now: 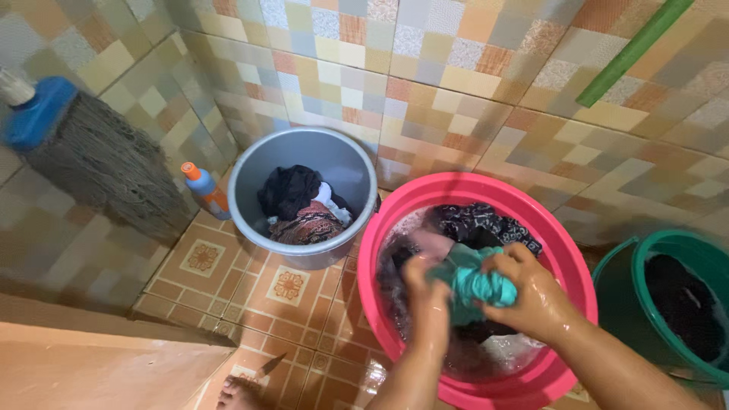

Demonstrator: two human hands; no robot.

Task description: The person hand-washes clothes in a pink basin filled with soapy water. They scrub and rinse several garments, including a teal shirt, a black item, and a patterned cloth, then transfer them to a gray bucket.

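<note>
Floor: we note small brown and orange patterned tiles (288, 285), wet and glossy near the basins.
Walls: mosaic tiles in pastel squares (425, 99) meet in a corner; a green pipe (630, 49) crosses the upper right.
Mop: a grey string mop with a blue head (76, 148) leans on the left wall.
Bottle: a blue bottle with an orange cap (205, 190) stands just beside the grey bucket.
Grey bucket: the grey bucket (247, 220) holds dark and patterned clothes, away from both hands.
Pink basin: the pink basin (562, 250) holds soapy water and dark patterned laundry.
Green bucket: a green bucket (630, 266) at the right edge holds a dark load.
Teal garment: we find the teal garment (471, 281) bunched above the pink basin, between both hands.
Left hand: our left hand (425, 292) is wet, fingers closed around the garment's left end.
Right hand: our right hand (531, 292) is fisted over the garment's right end, knuckles up.
Foot: a bare foot (239, 395) shows at the bottom edge.
</note>
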